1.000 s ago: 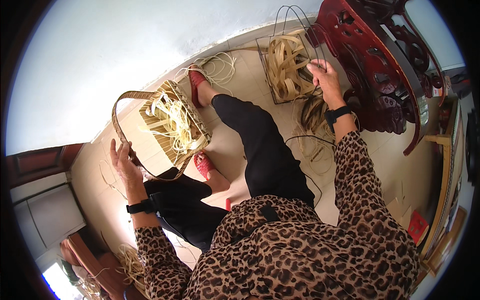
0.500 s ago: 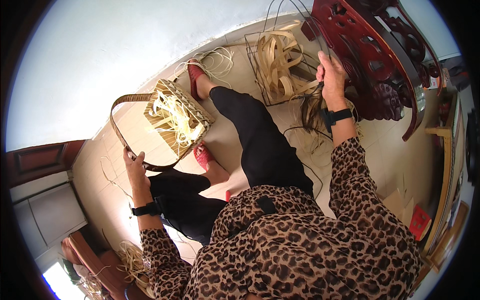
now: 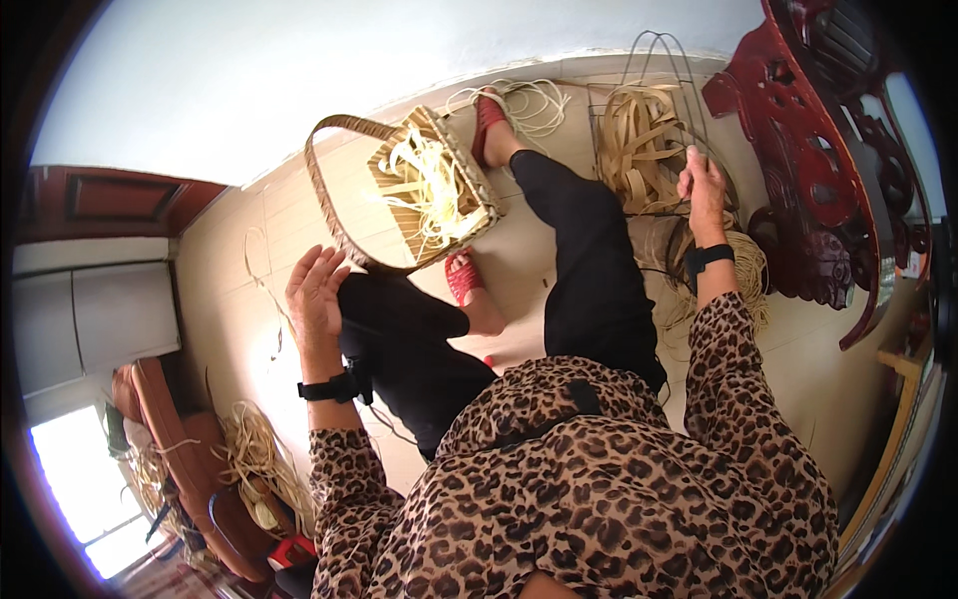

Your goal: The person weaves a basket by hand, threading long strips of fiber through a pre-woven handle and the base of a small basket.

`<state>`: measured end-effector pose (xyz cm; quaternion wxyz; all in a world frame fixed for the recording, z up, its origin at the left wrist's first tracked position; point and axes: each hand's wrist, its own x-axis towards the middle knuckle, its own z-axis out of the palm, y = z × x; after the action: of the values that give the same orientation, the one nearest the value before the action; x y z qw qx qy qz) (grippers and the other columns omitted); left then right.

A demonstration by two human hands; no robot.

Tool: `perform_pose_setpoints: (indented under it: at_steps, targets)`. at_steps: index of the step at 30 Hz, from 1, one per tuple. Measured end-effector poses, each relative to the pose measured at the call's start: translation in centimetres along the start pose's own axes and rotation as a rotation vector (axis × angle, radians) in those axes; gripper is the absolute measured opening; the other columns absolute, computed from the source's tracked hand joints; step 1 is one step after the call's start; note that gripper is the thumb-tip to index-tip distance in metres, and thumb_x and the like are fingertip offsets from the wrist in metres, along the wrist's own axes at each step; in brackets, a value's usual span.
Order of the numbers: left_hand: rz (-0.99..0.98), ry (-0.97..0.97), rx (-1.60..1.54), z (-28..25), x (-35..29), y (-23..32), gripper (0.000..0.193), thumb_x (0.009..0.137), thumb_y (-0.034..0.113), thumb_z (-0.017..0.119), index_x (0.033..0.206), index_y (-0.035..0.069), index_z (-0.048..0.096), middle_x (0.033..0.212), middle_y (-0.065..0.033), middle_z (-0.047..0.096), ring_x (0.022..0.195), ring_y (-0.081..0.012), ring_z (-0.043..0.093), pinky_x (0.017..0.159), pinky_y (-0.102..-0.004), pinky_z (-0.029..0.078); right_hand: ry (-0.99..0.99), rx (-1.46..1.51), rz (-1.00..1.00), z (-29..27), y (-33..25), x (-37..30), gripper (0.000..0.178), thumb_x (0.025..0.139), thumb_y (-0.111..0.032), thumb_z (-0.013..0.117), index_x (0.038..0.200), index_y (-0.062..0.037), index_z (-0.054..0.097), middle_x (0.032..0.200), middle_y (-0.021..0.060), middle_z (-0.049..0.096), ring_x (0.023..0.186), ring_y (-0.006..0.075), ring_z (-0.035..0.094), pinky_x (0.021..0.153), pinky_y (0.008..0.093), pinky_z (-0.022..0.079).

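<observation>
A woven basket (image 3: 486, 207) with a striped inside stands tilted on the floor near my feet. Pale thin strips (image 3: 431, 190) fill its mouth. Its brown braided handle (image 3: 317, 190) arches out to the left and down toward my left knee. My left hand (image 3: 315, 292) is open beside the handle's lower part, fingers stretched out. At the right, my right hand (image 3: 707, 200) hovers by a wire frame (image 3: 597, 150), its fingers curled; whether anything thin is in them is hidden. Wide tan strips (image 3: 639, 135) lie inside the frame, whose wire loops (image 3: 659, 36) rise toward the wall.
Carved dark red wooden furniture (image 3: 798, 150) stands at the right. Coiled cord (image 3: 743, 270) lies below my right wrist, and loose pale cord (image 3: 539, 108) lies by the wall. More strips (image 3: 254, 449) hang beside a brown wooden piece (image 3: 180, 449) at lower left.
My left hand has let go of the basket's handle and spread its fingers. The view has swung left, so the basket and wire frame appear further right. My right hand's fingers remain curled.
</observation>
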<state>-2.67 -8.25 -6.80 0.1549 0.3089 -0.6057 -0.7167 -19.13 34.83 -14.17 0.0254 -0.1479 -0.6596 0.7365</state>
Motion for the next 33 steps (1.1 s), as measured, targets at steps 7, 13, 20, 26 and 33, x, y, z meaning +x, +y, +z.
perform_pose_setpoints:
  at_steps: [7,13,20,26,33]
  targets:
    - [0.096,-0.086,-0.28,-0.7,0.7,-1.7,0.026,0.082,0.0,0.043,0.107,-0.007,0.047,0.1,-0.0207,0.055,0.092,-0.0278,0.056,0.078,-0.0352,0.048,-0.022,-0.024,0.03,0.6,-1.1,1.5,0.03,0.08,-0.03,0.057,0.064,-0.0098,0.043,0.049,0.0001,0.04,0.041,0.0095,0.038,0.04,0.0229,0.031]
    - [0.094,0.031,-0.251,-0.1,1.0,-1.5,0.033,0.078,-0.002,0.049,0.11,-0.006,0.044,0.104,-0.018,0.05,0.097,-0.028,0.052,0.084,-0.038,0.045,-0.02,-0.099,0.053,0.9,-1.6,1.4,0.031,0.08,-0.036,0.055,0.067,-0.0105,0.044,0.051,-0.0004,0.041,0.043,0.0097,0.04,0.041,0.0224,0.031]
    - [-0.054,-0.101,0.02,3.2,0.5,-0.9,0.053,0.081,0.011,0.05,0.126,-0.005,0.026,0.123,-0.0226,0.035,0.115,-0.0329,0.037,0.092,-0.0397,0.034,-0.004,-0.095,0.071,0.4,-0.6,1.5,0.031,0.08,-0.038,0.054,0.069,-0.0097,0.046,0.053,-0.0012,0.042,0.044,0.0089,0.039,0.043,0.0219,0.032]
    - [-0.287,-0.155,0.2,7.7,0.5,-3.7,0.067,0.081,0.021,0.051,0.132,-0.001,0.014,0.129,-0.0185,0.032,0.115,-0.0313,0.035,0.094,-0.0458,0.025,-0.001,-0.054,0.082,0.7,0.3,1.7,0.034,0.076,-0.039,0.059,0.071,-0.0073,0.048,0.05,0.0008,0.043,0.041,0.0107,0.04,0.041,0.0223,0.032]
    - [-0.306,-0.286,0.125,9.2,0.9,-5.1,0.039,0.082,0.019,0.049,0.117,0.002,0.042,0.104,-0.0055,0.051,0.095,-0.0182,0.047,0.078,-0.0374,0.037,0.011,-0.163,0.098,0.6,-0.5,1.2,0.035,0.078,-0.041,0.056,0.071,-0.0075,0.048,0.05,0.0,0.042,0.041,0.0104,0.04,0.041,0.0226,0.032]
